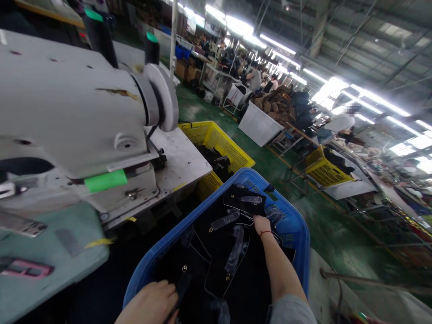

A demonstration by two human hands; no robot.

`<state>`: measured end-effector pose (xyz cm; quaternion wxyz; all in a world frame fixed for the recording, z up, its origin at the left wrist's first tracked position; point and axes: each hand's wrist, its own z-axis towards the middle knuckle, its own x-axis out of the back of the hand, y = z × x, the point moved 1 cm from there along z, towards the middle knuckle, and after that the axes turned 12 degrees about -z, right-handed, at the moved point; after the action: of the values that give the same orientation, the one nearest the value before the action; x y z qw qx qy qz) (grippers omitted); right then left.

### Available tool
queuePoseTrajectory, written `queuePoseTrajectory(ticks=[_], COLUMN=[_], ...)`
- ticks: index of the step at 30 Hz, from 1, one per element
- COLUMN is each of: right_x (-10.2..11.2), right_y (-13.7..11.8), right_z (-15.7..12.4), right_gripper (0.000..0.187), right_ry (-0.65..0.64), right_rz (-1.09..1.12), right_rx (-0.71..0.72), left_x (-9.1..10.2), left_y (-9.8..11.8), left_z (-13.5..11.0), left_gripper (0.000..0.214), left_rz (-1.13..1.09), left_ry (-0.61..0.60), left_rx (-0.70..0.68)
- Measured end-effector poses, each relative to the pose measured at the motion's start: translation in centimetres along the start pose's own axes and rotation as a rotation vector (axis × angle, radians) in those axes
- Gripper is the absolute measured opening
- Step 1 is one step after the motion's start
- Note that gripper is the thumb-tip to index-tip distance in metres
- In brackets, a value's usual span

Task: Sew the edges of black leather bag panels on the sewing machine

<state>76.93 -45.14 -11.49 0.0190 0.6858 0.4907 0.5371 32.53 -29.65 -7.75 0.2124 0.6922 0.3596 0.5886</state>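
Observation:
A blue plastic crate [297, 225] stands in front of me, filled with several black leather pieces [222, 252] that carry clear plastic strips and small metal studs. My right hand [260, 223] reaches deep into the crate and grips a black piece [243, 200] at the far side; a red string circles the wrist. My left hand [153, 301] rests low at the near rim of the crate, its fingers curled onto the edge of a black piece.
A white industrial sewing machine [67, 117] with a green lever [105, 181] sits on a table at the left. A yellow crate [219, 144] stands beyond the blue one. Other people work at benches far behind, across a green floor [280, 166].

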Motion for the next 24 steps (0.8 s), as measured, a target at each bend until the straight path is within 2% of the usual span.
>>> queuePoseTrajectory(ticks=[3,7,12,16,18,20,22,24], right_x=[1.0,2.4,4.1,5.1,5.5,6.2,7.3,9.0], right_y=[0.6,2.0,3.5,3.4,3.1,2.7,2.4,2.1], right_z=[-1.8,-5.1,-10.8,-16.7,-20.1,-23.7,-27.5,-31.4], right_gripper=[0.032,0.027,0.047,0.057,0.058,0.057,0.055,0.053], right_ry=[0.052,0.145,0.301,0.421,0.509,0.634,0.769,0.877], right_rz=[0.007,0.028,0.05,0.066,0.069,0.062,0.039,0.002], right_rx=[-0.002,-0.019,-0.051,-0.089,-0.116,-0.134,-0.134,-0.099], left_x=[0.6,0.8,0.7,0.9,1.0,1.1,1.2,1.6], left_y=[0.6,0.6,0.3,-0.4,-0.7,-0.8,-0.7,-0.4], left_z=[0.2,0.0,-0.2,-0.3,-0.6,-1.0,-1.9,-3.3], left_gripper=[0.025,0.028,0.028,0.025,0.027,0.027,0.029,0.042], left_rz=[0.018,0.029,0.035,-0.05,-0.215,-0.495,-0.842,-1.197], left_ry=[-0.061,-0.033,0.032,0.076,0.104,0.171,0.229,0.192], left_rx=[0.007,-0.03,-0.111,-0.177,-0.221,-0.228,-0.143,0.011])
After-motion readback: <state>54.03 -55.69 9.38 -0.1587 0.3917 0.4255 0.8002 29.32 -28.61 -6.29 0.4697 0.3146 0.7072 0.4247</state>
